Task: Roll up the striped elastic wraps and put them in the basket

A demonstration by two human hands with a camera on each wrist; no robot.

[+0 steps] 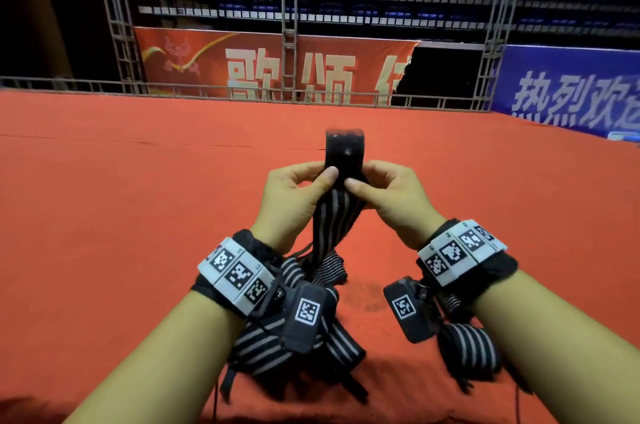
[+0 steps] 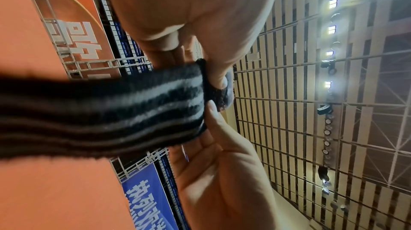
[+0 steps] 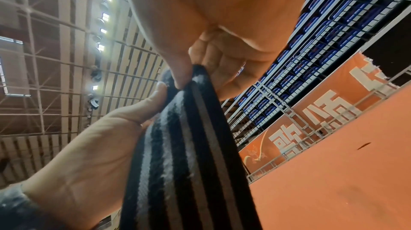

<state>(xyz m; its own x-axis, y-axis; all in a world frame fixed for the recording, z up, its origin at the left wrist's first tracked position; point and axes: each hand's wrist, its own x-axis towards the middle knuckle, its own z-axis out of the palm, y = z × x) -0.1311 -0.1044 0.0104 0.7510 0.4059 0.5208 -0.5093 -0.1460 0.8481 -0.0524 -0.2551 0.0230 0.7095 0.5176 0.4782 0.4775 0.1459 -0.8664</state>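
Black-and-grey striped elastic wrap (image 1: pixel 334 216) sits pinched at its plain black end between your thumbs and fingertips (image 1: pixel 330 174), left hand (image 1: pixel 294 195) and right hand (image 1: pixel 391 195) raised side by side, wrists angled inward. No roll has formed yet; its tail hangs into the loose wraps (image 1: pixel 298 330) heaped near you on the red cloth (image 1: pixel 104 198). No basket is in view.

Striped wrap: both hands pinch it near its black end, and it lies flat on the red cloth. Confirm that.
Not flat. The head view shows both hands, left and right, holding the striped wrap raised above the red cloth; its length hangs down to the pile below.
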